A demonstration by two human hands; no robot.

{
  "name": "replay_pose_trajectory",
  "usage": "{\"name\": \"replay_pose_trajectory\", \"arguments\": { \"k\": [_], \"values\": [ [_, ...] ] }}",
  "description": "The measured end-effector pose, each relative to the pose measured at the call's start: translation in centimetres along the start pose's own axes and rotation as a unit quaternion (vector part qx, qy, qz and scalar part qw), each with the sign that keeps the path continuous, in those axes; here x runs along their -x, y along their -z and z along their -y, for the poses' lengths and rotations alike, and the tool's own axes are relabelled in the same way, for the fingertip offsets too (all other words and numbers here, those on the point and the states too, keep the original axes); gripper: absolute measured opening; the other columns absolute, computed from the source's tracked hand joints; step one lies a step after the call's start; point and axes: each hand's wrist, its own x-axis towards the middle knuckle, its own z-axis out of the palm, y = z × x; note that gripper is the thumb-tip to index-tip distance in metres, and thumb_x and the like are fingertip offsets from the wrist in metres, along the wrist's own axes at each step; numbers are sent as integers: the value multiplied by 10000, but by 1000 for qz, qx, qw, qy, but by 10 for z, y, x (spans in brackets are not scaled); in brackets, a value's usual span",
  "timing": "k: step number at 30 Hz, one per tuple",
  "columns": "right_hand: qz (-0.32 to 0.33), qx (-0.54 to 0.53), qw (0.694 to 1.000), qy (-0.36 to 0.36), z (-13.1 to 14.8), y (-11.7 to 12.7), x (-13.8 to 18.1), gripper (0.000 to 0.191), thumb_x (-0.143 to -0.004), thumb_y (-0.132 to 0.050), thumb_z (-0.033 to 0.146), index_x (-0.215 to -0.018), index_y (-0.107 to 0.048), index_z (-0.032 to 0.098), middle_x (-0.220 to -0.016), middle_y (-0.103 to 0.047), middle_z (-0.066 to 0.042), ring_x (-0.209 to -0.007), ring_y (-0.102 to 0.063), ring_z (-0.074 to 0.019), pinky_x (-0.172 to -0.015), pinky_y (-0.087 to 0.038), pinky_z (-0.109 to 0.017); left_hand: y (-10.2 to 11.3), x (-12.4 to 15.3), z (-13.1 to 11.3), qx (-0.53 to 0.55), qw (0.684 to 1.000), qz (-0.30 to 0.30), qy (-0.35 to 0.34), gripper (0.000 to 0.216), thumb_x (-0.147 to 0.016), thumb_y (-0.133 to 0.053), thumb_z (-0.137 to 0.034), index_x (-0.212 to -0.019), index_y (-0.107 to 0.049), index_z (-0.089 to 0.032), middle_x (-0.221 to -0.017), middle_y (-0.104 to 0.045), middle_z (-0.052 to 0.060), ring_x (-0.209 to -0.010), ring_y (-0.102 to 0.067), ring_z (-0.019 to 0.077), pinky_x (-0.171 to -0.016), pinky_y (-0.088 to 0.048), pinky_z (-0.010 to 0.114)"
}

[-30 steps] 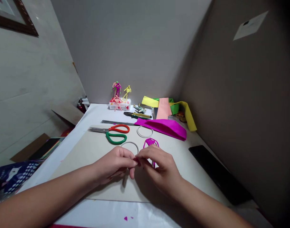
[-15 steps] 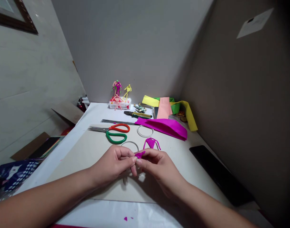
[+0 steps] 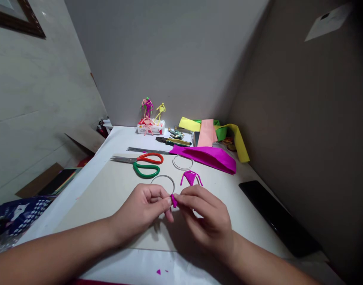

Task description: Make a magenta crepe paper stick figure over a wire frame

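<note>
My left hand (image 3: 142, 211) and my right hand (image 3: 208, 217) meet over a beige cutting board (image 3: 110, 190), fingertips pinched together on a small magenta paper piece (image 3: 173, 200). Just beyond them stands a partly wrapped magenta wire figure (image 3: 191, 177), beside a bare wire ring (image 3: 162, 183). A second white ring (image 3: 183, 162) lies further back. Scissors (image 3: 142, 163) with one red and one green handle rest to the left of it.
A folded magenta crepe sheet (image 3: 208, 156), yellow, pink and green paper strips (image 3: 213, 132), pliers (image 3: 173, 141) and thin wires (image 3: 145, 150) lie at the back. Small finished figures (image 3: 151, 111) stand on a white box. A black phone (image 3: 278, 215) lies on the right.
The hands have drawn slightly nearer to me and lifted. The magenta piece between the fingertips has turned from lying flat to standing upright. The wire figure is now uncovered.
</note>
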Motion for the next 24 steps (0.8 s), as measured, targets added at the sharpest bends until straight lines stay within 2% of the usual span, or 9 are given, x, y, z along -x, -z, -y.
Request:
{"name": "replay_pose_trajectory", "arguments": {
  "k": [3,5,9,13,20,24],
  "values": [
    [38,111,991,59,-2,0,3,367,-817,-552,2,-1153,-597,142,-894,-647,-139,-771,-594,-198,-611,-504,-316,1,-1,2,8,1000,-11,2,261,-805,-604,-310,-600,-611,-147,-556,-624,14,-553,-498,124,-573,-368,245],
    [48,155,984,69,-2,0,3,320,-838,-550,23,-1138,-596,127,-875,-652,-144,-747,-592,-199,-588,-494,-314,1,-2,3,8,1000,-11,-3,279,-817,-595,-308,-593,-625,-145,-562,-595,8,-565,-479,123,-578,-354,247],
    [35,115,992,37,-2,1,1,202,-868,-519,53,-1001,-636,151,-812,-639,-102,-695,-589,-167,-571,-493,-285,2,-2,7,10,1000,29,-7,325,-851,-562,-282,-562,-616,-144,-555,-557,5,-569,-428,117,-579,-308,255],
    [24,50,998,-3,-2,3,-1,247,-862,-504,37,-1016,-635,179,-838,-627,-83,-732,-599,-154,-601,-513,-268,3,-1,10,30,998,61,7,341,-868,-544,-321,-585,-609,-144,-546,-534,6,-547,-382,117,-556,-256,270],
    [56,136,985,88,-7,10,0,259,-861,-536,51,-1092,-616,135,-883,-657,-122,-765,-595,-183,-627,-497,-307,3,-2,13,79,991,94,43,334,-854,-564,-328,-584,-602,-135,-498,-413,-18,-503,-273,102,-516,-137,292],
    [80,151,980,103,-5,16,-2,248,-879,-532,94,-1098,-621,167,-878,-666,-102,-742,-600,-171,-617,-494,-291,2,-1,12,104,987,103,71,343,-853,-579,-350,-590,-607,-133,-475,-355,-36,-477,-227,92,-501,-86,291]
  ]
}}
